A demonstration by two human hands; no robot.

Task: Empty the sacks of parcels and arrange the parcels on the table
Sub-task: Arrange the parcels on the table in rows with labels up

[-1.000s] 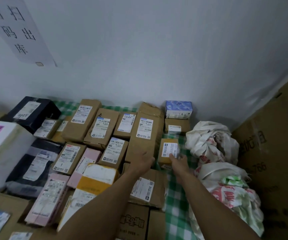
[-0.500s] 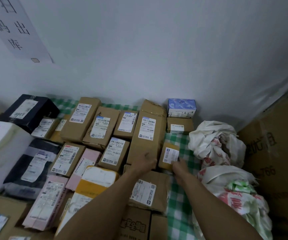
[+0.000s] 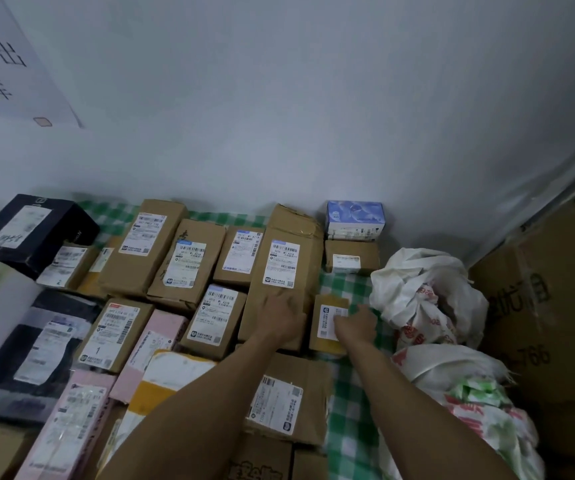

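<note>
My left hand (image 3: pixel 284 318) lies flat, fingers relaxed, on the long brown box (image 3: pixel 284 258). My right hand (image 3: pixel 355 325) rests straight fingers on the small parcel (image 3: pixel 325 323), which lies on the checked tablecloth (image 3: pixel 348 285) between that box and the crumpled sacks (image 3: pixel 424 296).
</note>
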